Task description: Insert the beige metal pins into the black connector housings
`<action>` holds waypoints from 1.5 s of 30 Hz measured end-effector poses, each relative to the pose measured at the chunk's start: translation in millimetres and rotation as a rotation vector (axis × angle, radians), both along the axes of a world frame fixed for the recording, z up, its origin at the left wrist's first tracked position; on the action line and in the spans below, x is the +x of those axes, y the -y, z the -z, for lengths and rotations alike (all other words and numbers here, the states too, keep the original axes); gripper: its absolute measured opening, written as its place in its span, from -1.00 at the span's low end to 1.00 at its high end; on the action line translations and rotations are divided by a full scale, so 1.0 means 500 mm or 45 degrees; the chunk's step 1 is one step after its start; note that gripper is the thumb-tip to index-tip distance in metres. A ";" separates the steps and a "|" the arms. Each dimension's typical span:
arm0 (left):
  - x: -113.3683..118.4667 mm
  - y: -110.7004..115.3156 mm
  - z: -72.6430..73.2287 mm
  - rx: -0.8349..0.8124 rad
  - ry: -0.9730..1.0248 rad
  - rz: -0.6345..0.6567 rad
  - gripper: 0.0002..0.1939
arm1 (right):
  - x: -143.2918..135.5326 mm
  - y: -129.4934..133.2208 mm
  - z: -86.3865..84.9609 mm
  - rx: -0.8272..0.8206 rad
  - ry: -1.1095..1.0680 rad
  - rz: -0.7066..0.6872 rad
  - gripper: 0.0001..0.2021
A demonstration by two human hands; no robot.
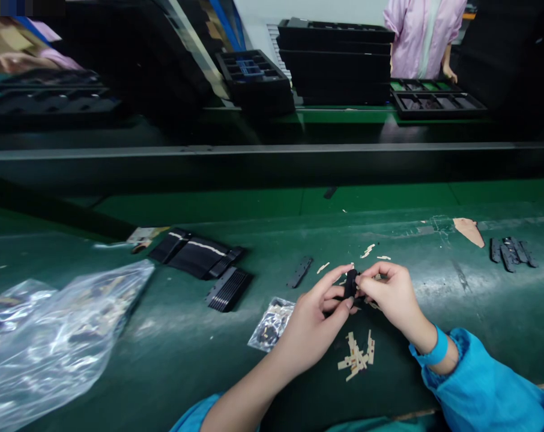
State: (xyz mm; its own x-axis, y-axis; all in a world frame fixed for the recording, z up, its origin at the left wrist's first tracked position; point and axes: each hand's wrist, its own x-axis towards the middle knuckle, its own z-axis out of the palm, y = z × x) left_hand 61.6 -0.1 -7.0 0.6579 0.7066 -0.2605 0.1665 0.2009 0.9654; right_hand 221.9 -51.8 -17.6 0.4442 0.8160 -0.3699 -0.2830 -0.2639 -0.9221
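My left hand (314,321) is closed round a small black part (351,283), its thumb below and fingers above. From the other side my right hand (389,294) pinches at the same part's right edge; whether a smaller piece sits between its fingertips is too small to tell. Just below the hands lies a pile of cream-coloured strips (356,356). A few more cream strips (368,251) are scattered beyond the hands. To the left of them rests a flat black part (299,272), and a small clear bag of parts (273,324) is beside my left forearm.
Large clear plastic bags (69,342) cover the left side. Stacked black parts (195,253) and a ribbed black block (228,289) lie left of centre. Several black parts (513,253) are at the right. Behind a raised rail (272,150) stand black trays (335,66) and a person (425,39).
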 end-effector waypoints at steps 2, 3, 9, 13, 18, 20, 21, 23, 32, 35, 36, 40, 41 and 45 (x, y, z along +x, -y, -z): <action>0.000 0.000 0.001 -0.035 0.011 -0.004 -0.46 | 0.001 0.000 0.000 0.004 -0.001 -0.003 -0.88; 0.000 -0.001 0.000 -0.047 0.013 -0.007 -0.46 | 0.001 0.000 0.000 0.007 -0.001 -0.004 -0.88; 0.001 -0.002 -0.001 -0.080 0.020 -0.016 -0.45 | 0.000 0.001 -0.005 0.004 0.006 -0.006 -0.88; 0.001 -0.003 0.000 -0.096 0.027 -0.024 -0.45 | -0.001 0.001 -0.005 -0.002 0.002 -0.002 -0.88; -0.001 -0.004 -0.003 -0.150 0.027 -0.026 -0.41 | 0.001 0.001 -0.001 -0.015 0.002 -0.017 -0.88; -0.001 -0.004 -0.005 -0.176 0.028 -0.034 -0.39 | 0.001 0.002 0.000 -0.020 0.005 -0.024 -0.89; -0.001 -0.004 -0.006 -0.185 0.030 -0.038 -0.39 | 0.001 0.002 0.000 -0.021 0.007 -0.026 -0.89; 0.000 -0.003 -0.008 -0.196 0.030 -0.041 -0.40 | 0.000 0.002 0.000 -0.021 0.013 -0.029 -0.90; 0.002 -0.005 -0.006 -0.203 0.041 -0.054 -0.38 | -0.001 0.003 -0.004 -0.036 0.003 -0.059 -0.90; -0.001 -0.005 -0.005 -0.195 0.038 -0.049 -0.39 | 0.000 0.003 -0.005 -0.035 -0.014 -0.055 -0.89; -0.001 -0.005 -0.005 -0.192 0.038 -0.046 -0.39 | 0.000 0.003 -0.005 -0.034 -0.017 -0.055 -0.89; -0.002 -0.006 -0.003 -0.182 0.033 -0.043 -0.37 | 0.001 0.002 -0.005 -0.026 -0.009 -0.052 -0.90; -0.002 -0.006 -0.003 -0.183 0.032 -0.043 -0.37 | 0.001 0.002 -0.004 -0.026 -0.006 -0.050 -0.90; 0.000 -0.006 -0.004 -0.192 0.030 -0.043 -0.36 | 0.000 0.003 -0.004 -0.023 -0.009 -0.050 -0.89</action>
State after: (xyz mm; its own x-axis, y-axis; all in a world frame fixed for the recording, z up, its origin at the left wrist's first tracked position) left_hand 61.4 3.0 -5.0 0.6415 0.6827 -0.3499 0.1346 0.3489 0.9274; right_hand 222.1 -53.2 -15.8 0.4090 0.8259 -0.3881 -0.2785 -0.2920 -0.9150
